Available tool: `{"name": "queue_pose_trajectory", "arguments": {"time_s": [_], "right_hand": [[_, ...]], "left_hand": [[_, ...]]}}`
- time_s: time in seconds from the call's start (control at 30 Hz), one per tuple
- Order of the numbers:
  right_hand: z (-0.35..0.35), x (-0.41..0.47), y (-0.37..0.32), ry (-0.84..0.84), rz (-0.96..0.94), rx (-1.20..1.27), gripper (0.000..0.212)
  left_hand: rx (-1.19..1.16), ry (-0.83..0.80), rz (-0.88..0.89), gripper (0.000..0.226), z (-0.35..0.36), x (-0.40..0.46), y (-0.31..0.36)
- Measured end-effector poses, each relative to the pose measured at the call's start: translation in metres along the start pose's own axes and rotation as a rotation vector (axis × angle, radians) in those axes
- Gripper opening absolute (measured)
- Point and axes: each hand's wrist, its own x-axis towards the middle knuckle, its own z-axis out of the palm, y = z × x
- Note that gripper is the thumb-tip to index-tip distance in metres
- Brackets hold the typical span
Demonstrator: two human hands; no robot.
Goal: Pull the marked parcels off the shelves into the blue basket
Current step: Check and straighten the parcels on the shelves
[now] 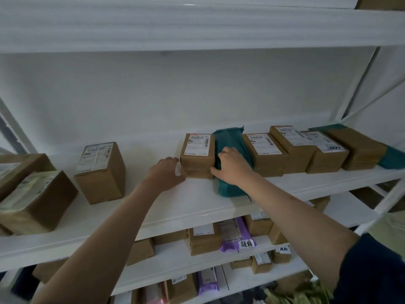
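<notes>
Head view, white shelf [197, 207] at about chest height. Both arms reach in toward one brown cardboard box [196, 155] with a white shipping label on top.

Risks first. The green poly mailer [230, 150] stands squeezed between this box and the next labelled box [263, 152] to its right. If the box is drawn forward, the mailer will probably lose its support and flop or slide off the shelf lip. The cause would be the right hand bearing on both at once. A second risk: the hold looks like a two-sided squeeze, not a wrap, and taped cardboard is slick, so the box may rotate or slip if lifted from one end. Third: no handwritten mark is visible on this box, whereas a box further right [328, 150] carries a scrawled tag, so this may be the wrong parcel. I cannot confirm either way.

Grip. Left hand [166, 170] lies with fingers extended, tips at the box's left face near a small white tab; contact looks light, no clamp. Right hand [232, 167] is curled, thumb against the box's right front edge, fingers over the mailer's top. Whether it pinches the box or the mailer is unclear.

The box sits between the two hands, flat on the shelf, not yet lifted. The blue basket is not in view.
</notes>
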Motion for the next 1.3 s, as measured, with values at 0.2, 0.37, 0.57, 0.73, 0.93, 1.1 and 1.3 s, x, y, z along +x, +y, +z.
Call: {"name": "queue_pose_trajectory", "arguments": {"time_s": [0.2, 0.37, 0.57, 0.73, 0.93, 1.1, 1.3], "right_hand": [[0.009, 0.021, -0.016, -0.009, 0.000, -0.032, 0.051], [0.017, 0.027, -0.030, 0.007, -0.037, 0.004, 0.050], [0.028, 0.030, -0.066, -0.013, -0.114, 0.109, 0.049], [0.037, 0.026, -0.098, 0.020, -0.160, 0.168, 0.052], [0.030, 0.019, -0.112, 0.137, -0.220, 0.218, 0.049], [0.016, 0.015, -0.110, 0.228, -0.259, 0.198, 0.050], [0.011, 0.007, -0.107, 0.225, -0.264, 0.180, 0.051]], "left_hand": [[-0.017, -0.002, -0.014, 0.050, 0.003, 0.015, -0.002], [-0.049, 0.025, -0.014, 0.044, 0.000, 0.006, -0.022], [-0.077, 0.060, -0.094, 0.033, -0.009, -0.027, -0.049], [-0.085, 0.085, -0.128, 0.042, -0.011, -0.050, -0.080], [-0.097, 0.271, -0.055, 0.048, -0.027, -0.075, -0.080], [-0.077, 0.390, 0.011, 0.047, -0.033, -0.080, -0.079], [-0.065, 0.360, 0.022, 0.052, -0.033, -0.082, -0.074]]}}
